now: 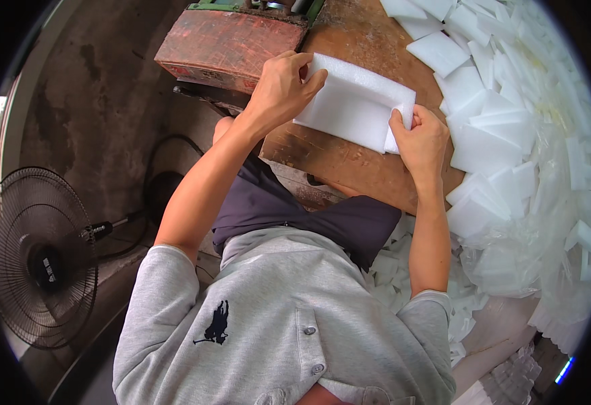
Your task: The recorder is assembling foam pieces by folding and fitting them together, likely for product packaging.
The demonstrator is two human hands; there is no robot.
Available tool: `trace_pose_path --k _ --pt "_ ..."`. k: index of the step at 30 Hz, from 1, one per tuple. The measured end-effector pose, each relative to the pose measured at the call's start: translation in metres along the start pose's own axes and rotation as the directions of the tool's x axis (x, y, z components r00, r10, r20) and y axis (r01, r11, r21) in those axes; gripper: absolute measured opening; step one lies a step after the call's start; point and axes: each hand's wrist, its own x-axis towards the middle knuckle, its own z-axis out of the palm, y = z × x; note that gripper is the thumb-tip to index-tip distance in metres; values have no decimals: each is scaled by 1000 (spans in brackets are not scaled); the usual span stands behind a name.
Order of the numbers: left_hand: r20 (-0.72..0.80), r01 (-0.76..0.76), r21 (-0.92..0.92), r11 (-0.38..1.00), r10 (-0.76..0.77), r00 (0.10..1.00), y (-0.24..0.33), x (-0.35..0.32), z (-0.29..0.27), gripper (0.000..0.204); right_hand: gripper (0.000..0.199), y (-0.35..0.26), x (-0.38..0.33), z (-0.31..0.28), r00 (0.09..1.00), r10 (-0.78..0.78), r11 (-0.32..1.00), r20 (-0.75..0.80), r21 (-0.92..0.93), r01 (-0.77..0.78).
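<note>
Both hands are closed on a white foam tray (353, 111), which lies in the upper middle of the frame over the bench (370, 177). The left hand (289, 81) pinches the upper left corner of the tray, its grip only as wide as the foam, with the thumb on the near side. The right hand (422, 138) is clamped on the short wall at the right end, thumb toward the inside and the other fingers curled against the outer face. The rear fingertips of both hands are partly hidden, so their exact contact is hard to judge.

At the left of the frame, the fan (22, 229) bears a small pale mark on its dark hub, too small to read safely. The grey shirt (262, 297) carries a dark stitched figure, lower left of the middle.

The left forearm slants up and rightward from the lower left, the wrist bent at the corner of the tray. The right forearm rises almost upright, right of the middle, with its hand tilted leftward. Loose white sheets (491, 128) heap up at the upper right, with clear plastic (504, 260) below them. A worn red box (231, 44) sits at the upper left, near the left hand.
</note>
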Motion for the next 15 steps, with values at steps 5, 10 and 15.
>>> trace_pose_path --k 5,10,15 --pt "19 29 19 999 -29 999 -4 0 0 36 25 1 2 4 999 -33 999 -13 -21 32" --pt "6 13 18 1000 -13 1000 -8 0 1 36 26 2 4 8 999 -41 999 -12 -35 40" --pt "-3 9 -2 1000 -9 1000 -9 0 4 36 26 2 3 8 1000 -5 999 4 -35 5"
